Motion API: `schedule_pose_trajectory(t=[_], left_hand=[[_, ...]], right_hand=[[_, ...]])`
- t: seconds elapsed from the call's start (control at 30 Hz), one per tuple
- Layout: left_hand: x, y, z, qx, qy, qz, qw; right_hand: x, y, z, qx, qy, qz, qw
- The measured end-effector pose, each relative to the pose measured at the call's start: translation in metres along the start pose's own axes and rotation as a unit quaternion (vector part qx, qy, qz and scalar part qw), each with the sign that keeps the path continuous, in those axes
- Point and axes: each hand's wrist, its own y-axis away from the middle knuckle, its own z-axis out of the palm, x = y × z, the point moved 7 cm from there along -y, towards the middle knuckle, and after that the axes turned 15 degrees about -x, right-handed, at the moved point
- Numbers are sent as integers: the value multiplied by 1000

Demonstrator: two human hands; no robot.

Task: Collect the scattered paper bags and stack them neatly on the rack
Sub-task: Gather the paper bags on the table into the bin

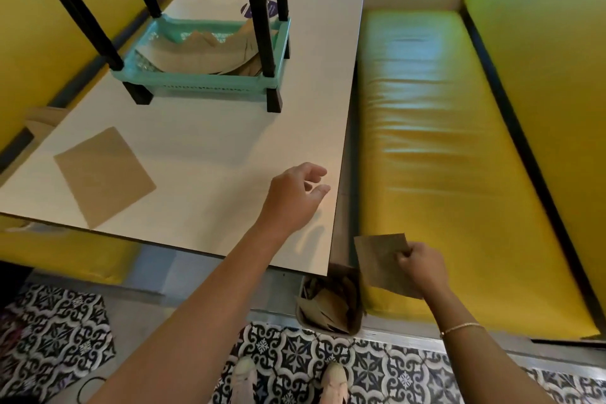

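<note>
Flat brown paper bag [382, 262]: pinched by right hand [423, 267] beside yellow padded seat [442, 141].
Left hand [295, 197]: grip loose, empty, above pale counter [210, 141].
Teal plastic rack [203, 52]: bags inside.

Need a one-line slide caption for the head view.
Right hand holds a paper bag beside the table; left hand hovers open; rack behind.

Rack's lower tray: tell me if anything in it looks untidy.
Yes. The paper bags in the rack's lower tray lie crooked and curled, not flat, with some edges fanned out underneath toward the right leg.
</note>
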Motion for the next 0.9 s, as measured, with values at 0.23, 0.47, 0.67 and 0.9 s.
schedule_pose_trajectory(t=[0.23, 0.47, 0.67, 0.9], left_hand=[[-34, 18, -25, 61, 4, -32, 998], [-107, 39, -87, 184, -12, -134, 974], [-196, 76, -138, 282, 5, -330, 901], [-225, 70, -161, 199, -108, -372, 900]], right_hand=[[-32, -7, 69, -92, 107, -22, 990], [-61, -3, 71, -89, 114, -60, 988], [-106, 10, 19, -3, 94, -79, 992], [-159, 42, -37, 122, 26, -125, 984]])
